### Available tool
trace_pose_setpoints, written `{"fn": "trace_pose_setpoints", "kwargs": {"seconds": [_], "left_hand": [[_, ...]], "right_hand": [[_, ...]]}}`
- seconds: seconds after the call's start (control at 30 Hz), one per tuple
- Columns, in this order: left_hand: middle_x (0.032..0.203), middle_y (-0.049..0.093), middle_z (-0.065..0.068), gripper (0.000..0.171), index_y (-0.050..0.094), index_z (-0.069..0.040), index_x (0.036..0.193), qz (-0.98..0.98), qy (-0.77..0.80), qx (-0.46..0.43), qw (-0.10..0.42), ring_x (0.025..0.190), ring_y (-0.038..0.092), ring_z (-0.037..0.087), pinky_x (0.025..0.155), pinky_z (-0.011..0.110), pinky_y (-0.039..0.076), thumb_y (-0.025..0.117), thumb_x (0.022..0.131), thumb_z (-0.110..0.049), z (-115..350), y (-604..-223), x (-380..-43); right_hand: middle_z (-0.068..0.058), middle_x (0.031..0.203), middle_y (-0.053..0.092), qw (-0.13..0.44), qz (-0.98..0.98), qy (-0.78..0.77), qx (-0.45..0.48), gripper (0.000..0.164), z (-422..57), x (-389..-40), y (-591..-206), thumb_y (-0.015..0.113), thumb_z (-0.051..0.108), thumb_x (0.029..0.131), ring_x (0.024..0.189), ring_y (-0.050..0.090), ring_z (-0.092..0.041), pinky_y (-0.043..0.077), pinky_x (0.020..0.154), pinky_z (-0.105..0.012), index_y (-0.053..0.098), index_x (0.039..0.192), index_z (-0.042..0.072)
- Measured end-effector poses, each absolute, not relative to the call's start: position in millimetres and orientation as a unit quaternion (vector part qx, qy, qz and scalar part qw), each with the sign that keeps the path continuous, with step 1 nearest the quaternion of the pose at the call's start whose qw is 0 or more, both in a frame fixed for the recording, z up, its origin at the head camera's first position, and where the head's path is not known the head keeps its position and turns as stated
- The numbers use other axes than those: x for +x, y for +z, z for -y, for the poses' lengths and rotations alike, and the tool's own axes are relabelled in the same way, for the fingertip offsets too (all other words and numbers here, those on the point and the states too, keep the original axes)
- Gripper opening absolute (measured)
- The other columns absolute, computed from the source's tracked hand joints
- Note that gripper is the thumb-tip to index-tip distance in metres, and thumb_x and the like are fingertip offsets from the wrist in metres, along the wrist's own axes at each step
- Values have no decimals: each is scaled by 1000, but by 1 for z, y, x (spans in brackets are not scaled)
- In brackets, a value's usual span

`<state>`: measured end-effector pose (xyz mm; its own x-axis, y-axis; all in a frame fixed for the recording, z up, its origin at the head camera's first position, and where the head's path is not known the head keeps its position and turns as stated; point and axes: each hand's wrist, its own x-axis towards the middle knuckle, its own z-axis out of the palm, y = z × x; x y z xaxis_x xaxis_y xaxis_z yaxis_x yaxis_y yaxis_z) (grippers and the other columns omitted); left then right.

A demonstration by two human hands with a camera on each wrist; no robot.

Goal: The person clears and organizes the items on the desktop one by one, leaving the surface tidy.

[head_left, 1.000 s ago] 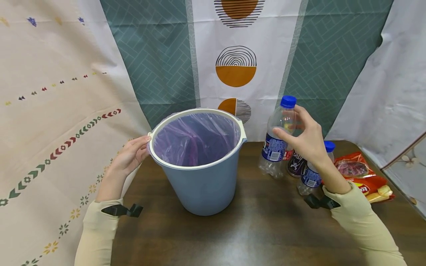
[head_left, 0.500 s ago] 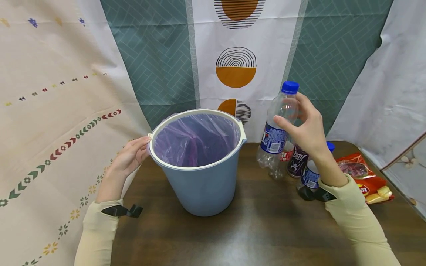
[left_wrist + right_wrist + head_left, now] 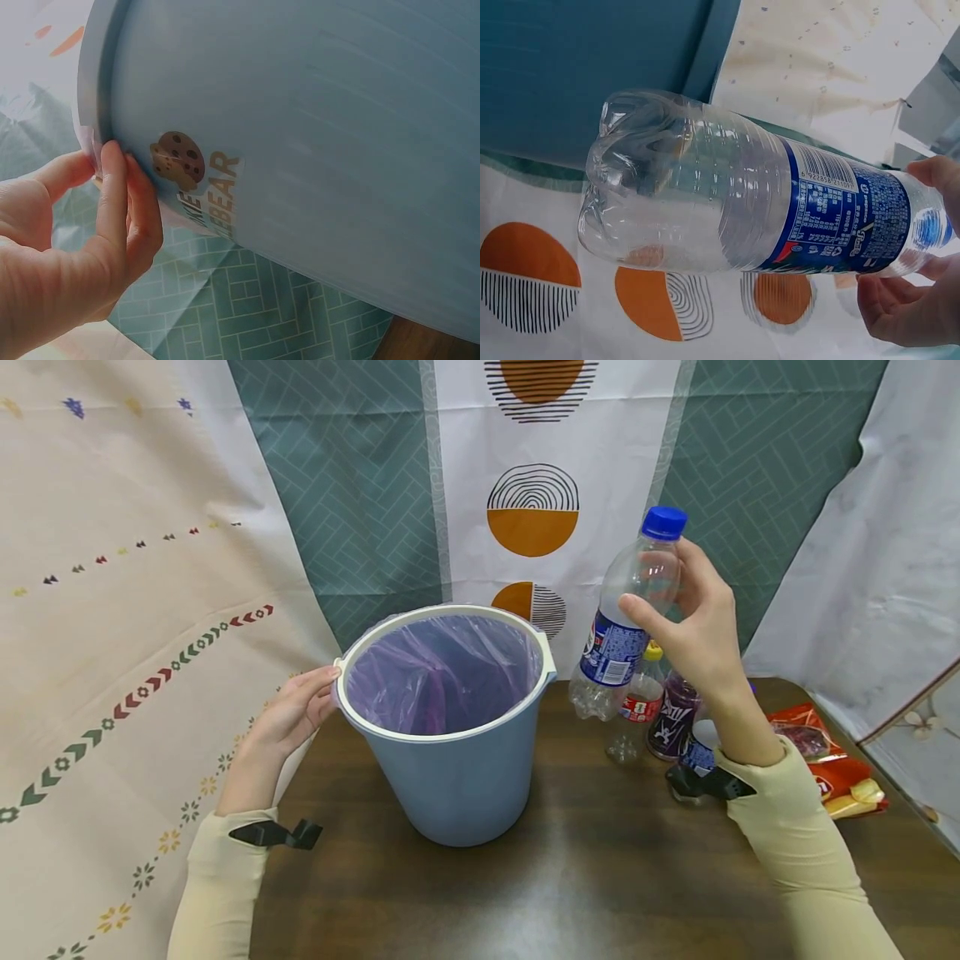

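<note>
A blue trash bin (image 3: 461, 785) with a white rim stands on the table, lined with a thin purple bag (image 3: 405, 685). My left hand (image 3: 288, 718) pinches the bin's rim at its left side; the left wrist view shows thumb and fingers meeting on the rim beside a bear sticker (image 3: 180, 161). To the right of the bin, my right hand (image 3: 697, 618) grips a clear plastic bottle (image 3: 613, 647) by its upper part. The bottle has a blue cap and blue label, is lifted off the table and leans slightly. In the right wrist view the bottle (image 3: 705, 187) looks empty.
Behind the held bottle stand a yellow-capped bottle (image 3: 637, 710) with a red label and a dark purple can (image 3: 671, 718). Another blue-labelled bottle (image 3: 701, 747) is partly hidden by the right wrist. Red snack bags (image 3: 832, 768) lie at the right. Patterned cloth hangs behind.
My right hand has raised the blue-capped bottle from the table, its base swinging slightly left, uncovering the yellow-capped bottle behind. The left hand and bin stay put.
</note>
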<state>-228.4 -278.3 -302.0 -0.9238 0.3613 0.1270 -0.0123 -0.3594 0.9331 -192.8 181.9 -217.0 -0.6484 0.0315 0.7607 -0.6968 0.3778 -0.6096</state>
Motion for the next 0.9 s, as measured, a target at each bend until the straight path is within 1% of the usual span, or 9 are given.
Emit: {"fn": "trace_pose_setpoints", "kwargs": {"seconds": [0.13, 0.4, 0.53, 0.7, 0.9], "left_hand": [[94, 65, 1, 24, 64, -4, 102, -548, 813, 157, 119, 81, 65, 6, 73, 14, 56, 41, 96, -4, 278, -303, -229], [91, 66, 1, 23, 65, -4, 101, -555, 810, 152, 114, 78, 65, 6, 71, 14, 56, 42, 96, -5, 278, -302, -229], [91, 66, 1, 23, 65, -4, 101, -557, 808, 153, 115, 78, 66, 6, 71, 14, 56, 42, 96, -5, 278, -301, -229], [92, 65, 1, 24, 65, -4, 101, -555, 809, 153, 119, 79, 66, 6, 71, 15, 56, 41, 96, -4, 278, -301, -229], [92, 65, 2, 24, 64, -4, 102, -552, 812, 151, 117, 79, 66, 7, 71, 15, 56, 41, 96, -4, 278, -301, -229]], "right_hand": [[-3, 123, 57, 354, 750, 515, 216, 59, -180, -194, -215, 69, 14, 79, 107, 54, -10, 49, 85, -17, 45, 133, 21], [-6, 118, 59, 383, 680, 577, 239, 55, -172, -183, -196, 68, 9, 77, 103, 55, -18, 52, 86, -19, 48, 128, 12], [-8, 114, 60, 406, 630, 604, 270, 54, -167, -177, -190, 71, 12, 75, 103, 55, -22, 53, 86, -21, 51, 125, 9], [-12, 112, 59, 433, 576, 623, 304, 60, -163, -178, -185, 78, 19, 70, 106, 54, -27, 53, 84, -24, 52, 122, 6], [-13, 114, 58, 448, 561, 622, 312, 67, -160, -177, -182, 81, 27, 68, 106, 53, -29, 52, 83, -26, 49, 123, 4]]}}
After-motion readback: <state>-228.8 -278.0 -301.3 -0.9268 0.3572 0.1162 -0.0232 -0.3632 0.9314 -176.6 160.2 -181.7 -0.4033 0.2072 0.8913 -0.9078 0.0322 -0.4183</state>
